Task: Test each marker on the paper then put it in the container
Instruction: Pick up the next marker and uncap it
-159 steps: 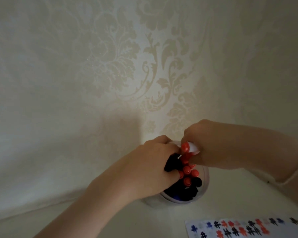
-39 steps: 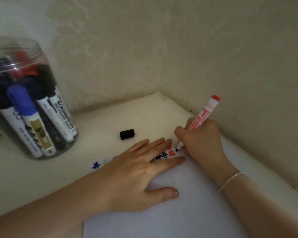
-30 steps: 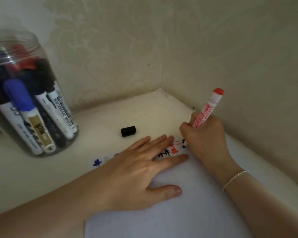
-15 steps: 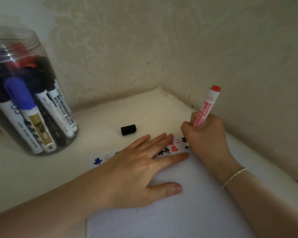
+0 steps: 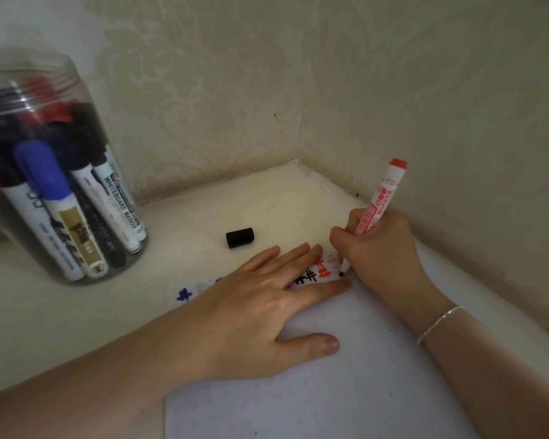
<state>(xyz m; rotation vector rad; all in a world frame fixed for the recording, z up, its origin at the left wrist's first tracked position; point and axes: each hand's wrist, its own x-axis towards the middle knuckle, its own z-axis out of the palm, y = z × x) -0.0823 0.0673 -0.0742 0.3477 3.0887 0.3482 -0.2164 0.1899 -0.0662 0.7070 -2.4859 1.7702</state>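
My right hand (image 5: 377, 245) grips a white marker (image 5: 382, 198) with red print and a red end, its dark tip down on the white paper (image 5: 346, 391) near the top edge. Red, black and blue hash marks run along that edge. My left hand (image 5: 260, 308) lies flat on the paper with fingers spread, holding it down. A clear plastic container (image 5: 45, 166) stands at the far left, holding several black, blue and red markers. A black cap (image 5: 240, 237) lies loose on the surface between the container and my hands.
The cream surface (image 5: 76, 327) sits in a corner of two wallpapered walls (image 5: 425, 90). The right wall runs close behind my right hand. A thin bracelet (image 5: 438, 323) is on my right wrist.
Five seconds ago both hands were at the container mouth. Over the last second the marker tip has moved in small strokes on the paper; my left hand stays flat.
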